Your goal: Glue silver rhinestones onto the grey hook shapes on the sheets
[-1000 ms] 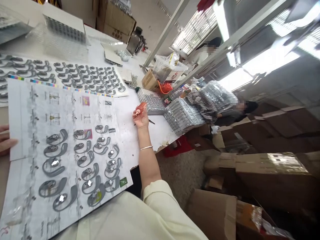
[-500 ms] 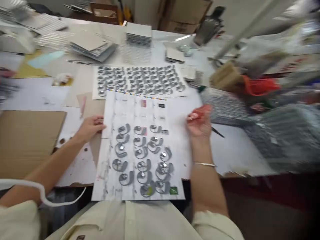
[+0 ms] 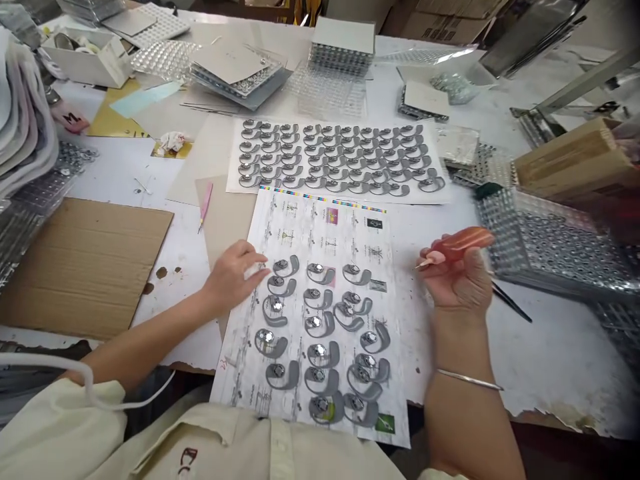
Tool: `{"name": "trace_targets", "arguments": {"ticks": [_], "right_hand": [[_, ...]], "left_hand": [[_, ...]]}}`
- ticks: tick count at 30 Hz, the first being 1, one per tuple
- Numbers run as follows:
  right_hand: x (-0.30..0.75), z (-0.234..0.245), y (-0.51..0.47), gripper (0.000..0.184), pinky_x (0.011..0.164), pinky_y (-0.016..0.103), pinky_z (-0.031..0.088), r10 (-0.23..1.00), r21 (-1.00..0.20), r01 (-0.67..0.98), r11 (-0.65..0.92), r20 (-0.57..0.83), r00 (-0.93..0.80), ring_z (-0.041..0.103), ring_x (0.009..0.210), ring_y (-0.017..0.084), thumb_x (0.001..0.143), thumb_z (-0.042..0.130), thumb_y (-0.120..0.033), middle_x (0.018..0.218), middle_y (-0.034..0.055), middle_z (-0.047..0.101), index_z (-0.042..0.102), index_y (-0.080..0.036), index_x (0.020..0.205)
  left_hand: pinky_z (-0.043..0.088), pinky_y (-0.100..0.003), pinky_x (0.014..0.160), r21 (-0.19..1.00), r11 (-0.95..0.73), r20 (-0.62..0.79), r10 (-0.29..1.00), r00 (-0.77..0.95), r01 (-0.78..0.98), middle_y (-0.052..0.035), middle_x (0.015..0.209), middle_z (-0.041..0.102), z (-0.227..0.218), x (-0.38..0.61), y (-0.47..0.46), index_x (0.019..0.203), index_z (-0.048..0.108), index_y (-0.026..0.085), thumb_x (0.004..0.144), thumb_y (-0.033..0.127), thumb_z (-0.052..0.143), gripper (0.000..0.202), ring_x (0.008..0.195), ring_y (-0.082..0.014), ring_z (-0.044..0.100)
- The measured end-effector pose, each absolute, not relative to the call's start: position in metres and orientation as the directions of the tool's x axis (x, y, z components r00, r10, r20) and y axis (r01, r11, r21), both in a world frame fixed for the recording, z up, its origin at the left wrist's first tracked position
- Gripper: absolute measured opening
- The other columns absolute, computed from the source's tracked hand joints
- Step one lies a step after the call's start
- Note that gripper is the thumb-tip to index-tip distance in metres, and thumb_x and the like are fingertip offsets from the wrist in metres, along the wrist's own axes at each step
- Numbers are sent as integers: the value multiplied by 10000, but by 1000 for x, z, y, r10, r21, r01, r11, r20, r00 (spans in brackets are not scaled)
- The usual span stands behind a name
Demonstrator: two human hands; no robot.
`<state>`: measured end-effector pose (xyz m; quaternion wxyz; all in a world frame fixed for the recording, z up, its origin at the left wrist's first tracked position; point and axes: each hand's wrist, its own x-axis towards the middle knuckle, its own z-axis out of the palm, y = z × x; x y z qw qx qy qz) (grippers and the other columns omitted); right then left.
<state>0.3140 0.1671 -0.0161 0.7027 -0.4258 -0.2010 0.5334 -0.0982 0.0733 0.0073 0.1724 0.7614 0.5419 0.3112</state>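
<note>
Hovering beside the printed sheet (image 3: 320, 233), right hand (image 3: 455, 277)

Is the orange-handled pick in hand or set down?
In hand: the right hand grips the orange-handled pick, its metal tip pointing left.

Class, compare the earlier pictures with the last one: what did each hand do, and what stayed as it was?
The view swung round level. The left hand moved rightward from the left edge of the white printed sheet over onto it, fingertips beside the top-left grey hook-shaped print. The right hand let nothing go: it holds the same translucent orange-handled tool. The sheet's prints look unchanged.
</note>
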Motion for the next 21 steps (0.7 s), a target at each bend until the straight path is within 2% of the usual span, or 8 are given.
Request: {"name": "trace_targets", "arguments": {"ticks": [3, 7, 13, 21], "right_hand": [[316, -16, 168, 523, 474, 294, 367, 937, -844, -534, -47, -222, 270, 481, 591, 139, 454, 829, -392, 743, 51, 589, 666, -115, 866], [316, -13, 169, 522, 473, 282, 323, 933, -870, -488, -72, -232, 276, 419, 568, 105, 378, 840, -408, 711, 18, 564, 681, -161, 809], [311, -11, 166, 364, 469, 261, 325, 935, -882, -467, -65, -217, 279, 427, 566, 110, 563, 741, -429, 675, 17, 558, 674, -168, 808], [301, -4, 162, 353, 436, 253, 379, 936, -852, -522, -51, -223, 273, 456, 548, 113, 612, 713, -394, 655, 11, 538, 653, -118, 823]], "left_hand": [[478, -345, 798, 502, -511, 351, 858, 376, 697, -71, 917, 534, 1, -92, 69, 1029, 656, 167, 878, 330, 603, 227, 849, -181, 508], [456, -380, 812, 430, -554, 324, 831, 451, 713, -84, 942, 534, -5, -91, 70, 1018, 678, 178, 863, 357, 623, 244, 839, -191, 482], [436, -369, 812, 422, -580, 301, 815, 496, 697, -87, 915, 553, -6, -85, 69, 970, 687, 147, 893, 259, 570, 179, 852, -193, 493], [423, -363, 824, 492, -568, 349, 823, 448, 660, -79, 906, 575, -6, -81, 66, 901, 663, 128, 862, 222, 595, 123, 867, -191, 518]]}}
